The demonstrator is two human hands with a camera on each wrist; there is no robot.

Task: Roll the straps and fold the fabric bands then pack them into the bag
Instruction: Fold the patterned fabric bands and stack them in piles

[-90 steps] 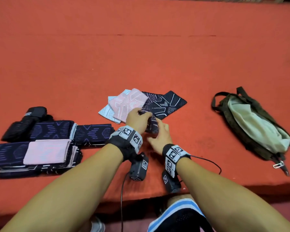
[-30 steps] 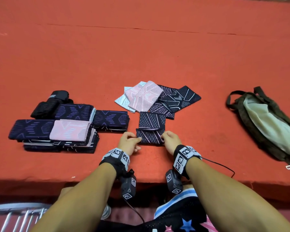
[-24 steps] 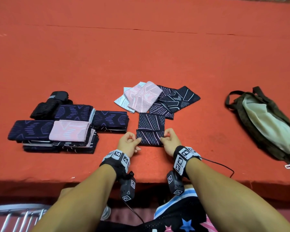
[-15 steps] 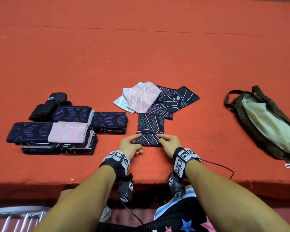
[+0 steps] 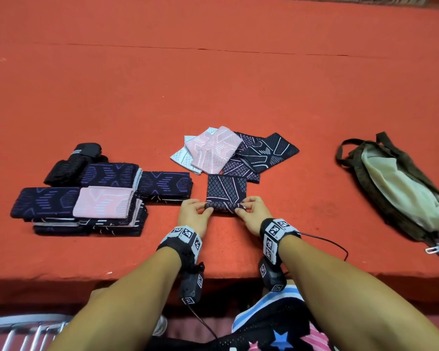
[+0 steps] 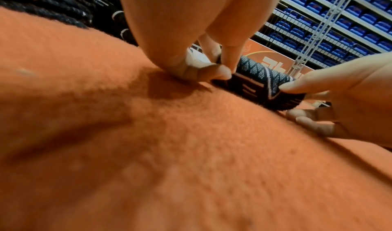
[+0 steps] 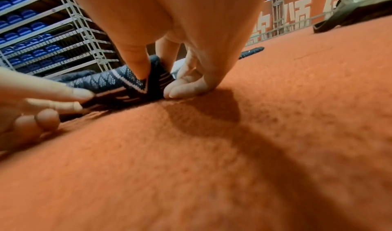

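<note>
Presently both hands, left hand (image 5: 193, 214) and right hand (image 5: 251, 214), pinch the dark band's (image 5: 226, 192) near fold; its length runs toward 12 o'clock; underside hidden.

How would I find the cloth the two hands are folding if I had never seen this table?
Start at the near edge of the red table, in the middle. Just past both hands lies the dark diamond-patterned band, with the left hand and right hand pinching its near edge. It lies alone and is the only one being touched; the loose pile sits behind it.
</note>
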